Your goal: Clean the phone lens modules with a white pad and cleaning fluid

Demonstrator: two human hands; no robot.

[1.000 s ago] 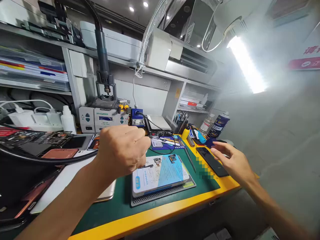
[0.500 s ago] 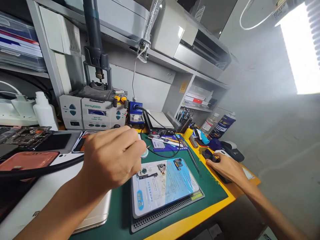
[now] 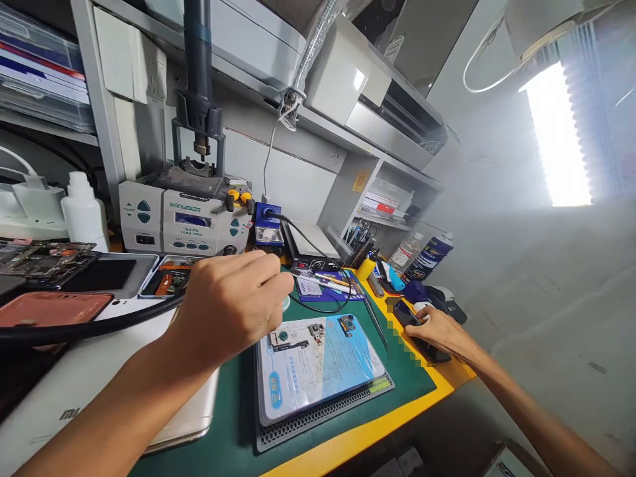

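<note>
My left hand (image 3: pixel 243 301) is raised over the left part of the mat, its fingers curled tightly together. Whatever they may pinch is hidden behind the knuckles. Below and to the right of it lies a blue and white board (image 3: pixel 318 391) on a grey perforated pad (image 3: pixel 325 414). Small camera modules (image 3: pixel 316 332) and a thin dark phone part (image 3: pixel 291 345) rest on the board. At the right edge of the bench my right hand (image 3: pixel 440 330) reaches across a dark smartphone (image 3: pixel 431 350), thumb on its near side and fingers on the far side.
A hot-air station (image 3: pixel 191 222) stands at the back left, beside a blue soldering-iron stand (image 3: pixel 268 225). Tweezers (image 3: pixel 376 321) lie on the green mat (image 3: pixel 233 424). A black hose (image 3: pixel 99 334) crosses the large silver device (image 3: pixel 114 384). Bottles and a spray can (image 3: pixel 428 257) stand back right.
The camera view has shifted a little. My right hand now lies lower across the smartphone, showing more of its dark surface. My left hand stays closed above the mat.
</note>
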